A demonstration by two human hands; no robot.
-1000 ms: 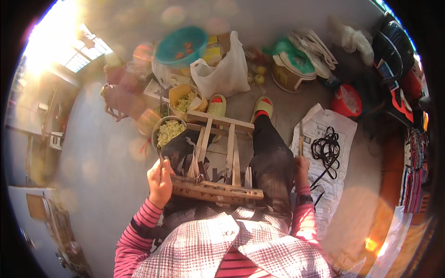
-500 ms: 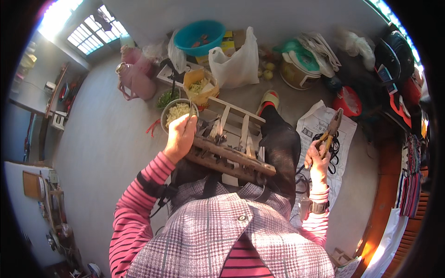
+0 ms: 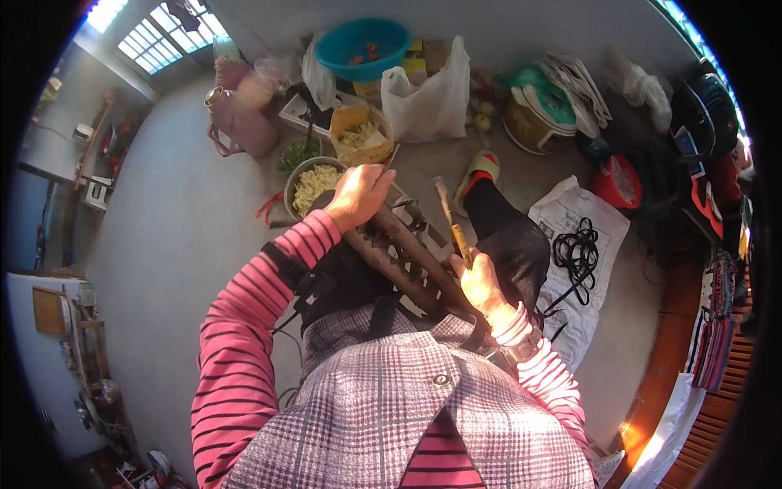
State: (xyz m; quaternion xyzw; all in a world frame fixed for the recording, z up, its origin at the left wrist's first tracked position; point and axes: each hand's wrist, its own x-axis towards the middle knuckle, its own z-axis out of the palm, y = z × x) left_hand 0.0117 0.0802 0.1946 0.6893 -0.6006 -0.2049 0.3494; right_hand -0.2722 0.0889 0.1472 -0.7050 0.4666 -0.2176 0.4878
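- Wooden frame tool [image 3: 399,253] lies slanted across the person's lap, over the dark trousers.
- Left hand [image 3: 358,196] curled over the frame's far end, gripping it, just beside the metal bowl of shredded vegetable [image 3: 314,186].
- Right hand [image 3: 481,281] wrapped round a knife [image 3: 452,218], blade up and forward.
- Step, as judged: steadying the frame, knife ready. Next needs the blade brought to the frame, left grip firm.
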